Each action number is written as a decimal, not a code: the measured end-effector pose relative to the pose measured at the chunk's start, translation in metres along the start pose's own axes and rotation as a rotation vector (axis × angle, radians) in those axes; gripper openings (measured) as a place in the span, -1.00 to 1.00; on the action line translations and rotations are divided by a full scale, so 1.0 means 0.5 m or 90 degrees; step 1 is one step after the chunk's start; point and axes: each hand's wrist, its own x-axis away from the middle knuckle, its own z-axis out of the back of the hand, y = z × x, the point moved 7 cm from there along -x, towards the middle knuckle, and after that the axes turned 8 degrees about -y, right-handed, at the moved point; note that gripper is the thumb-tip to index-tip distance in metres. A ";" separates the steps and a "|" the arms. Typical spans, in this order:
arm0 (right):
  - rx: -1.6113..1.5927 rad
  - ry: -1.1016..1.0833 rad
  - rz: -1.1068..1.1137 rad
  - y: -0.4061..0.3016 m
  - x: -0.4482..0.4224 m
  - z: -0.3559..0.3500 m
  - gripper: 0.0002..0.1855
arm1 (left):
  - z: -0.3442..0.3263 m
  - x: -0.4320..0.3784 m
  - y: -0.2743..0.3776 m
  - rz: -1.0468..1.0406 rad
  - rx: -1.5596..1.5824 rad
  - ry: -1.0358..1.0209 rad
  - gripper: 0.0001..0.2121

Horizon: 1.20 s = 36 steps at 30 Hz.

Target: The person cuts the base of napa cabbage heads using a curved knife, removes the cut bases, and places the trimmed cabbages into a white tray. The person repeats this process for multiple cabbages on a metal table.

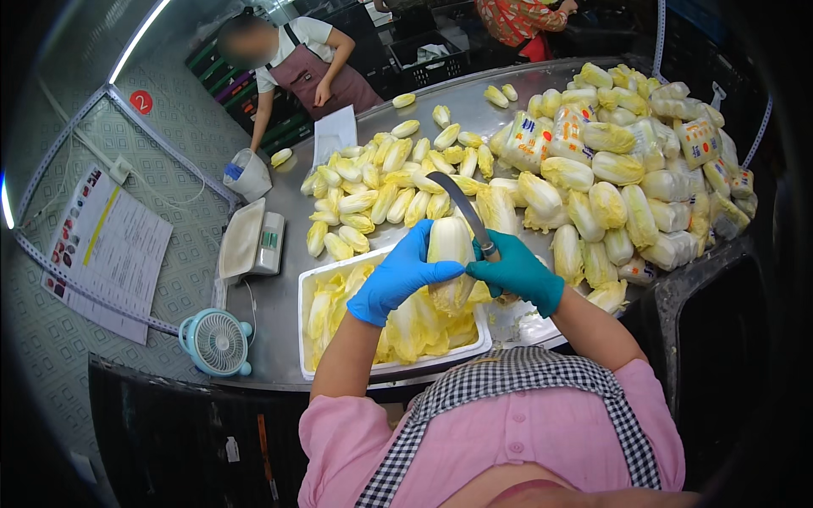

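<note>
My left hand (406,273), in a blue glove, grips a napa cabbage (450,263) from its left side, above the edge of a white foam box (305,317) that holds loose yellow leaves (406,327). In a green glove, my right hand (517,270) holds the handle of a curved knife (467,209), whose blade arcs up and left beyond the cabbage. The right fingers are close to the cabbage's right side; whether they press on it is hard to tell. Small trimmed cabbage hearts (381,184) lie in a heap past the blade.
Whole cabbages (619,168), some in printed plastic bags, are piled at the right. On the left stand a scale (254,241), a small fan (216,343) and a white bag (249,178). Across the steel table (267,317) is a co-worker (317,70); another person (524,25) is further back.
</note>
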 end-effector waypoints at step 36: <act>0.443 -0.085 0.022 0.165 -0.061 -0.118 -0.42 | 0.290 0.140 0.028 -0.149 0.316 0.322 -0.58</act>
